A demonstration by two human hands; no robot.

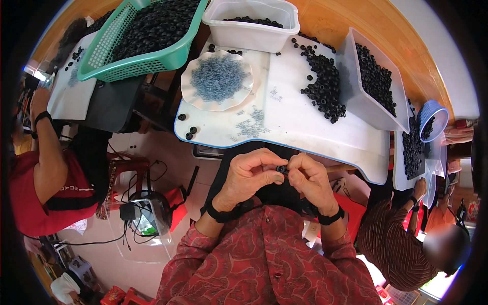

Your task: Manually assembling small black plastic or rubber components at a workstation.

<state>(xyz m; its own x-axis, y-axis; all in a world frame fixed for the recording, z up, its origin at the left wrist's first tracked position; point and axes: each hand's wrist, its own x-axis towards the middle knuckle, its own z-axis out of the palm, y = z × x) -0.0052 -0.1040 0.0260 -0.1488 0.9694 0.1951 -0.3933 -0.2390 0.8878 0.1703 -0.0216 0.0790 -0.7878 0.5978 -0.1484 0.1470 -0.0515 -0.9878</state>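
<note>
In front of my chest, below the table's near edge, my left hand (pixel 246 175) pinches a small round black part (pixel 281 169) between thumb and fingers. The part looks like a ring or roller with a hole in it. Close against its other side is my right hand (pixel 312 183), thumb and fingertips pressed together; whatever they grip is too small to make out. Beyond the hands, a scalloped white plate (pixel 191 87) holds a heap of tiny translucent bluish pieces (pixel 217 76). More such pieces lie scattered on the white tabletop (pixel 300 129).
Loose black parts (pixel 325 86) are heaped on the table by a translucent bin (pixel 363 104). A white tub (pixel 249 34) and a green basket (pixel 147 66) hold more. People work at left (pixel 51 173) and right (pixel 391 234). Cables (pixel 124 234) trail at lower left.
</note>
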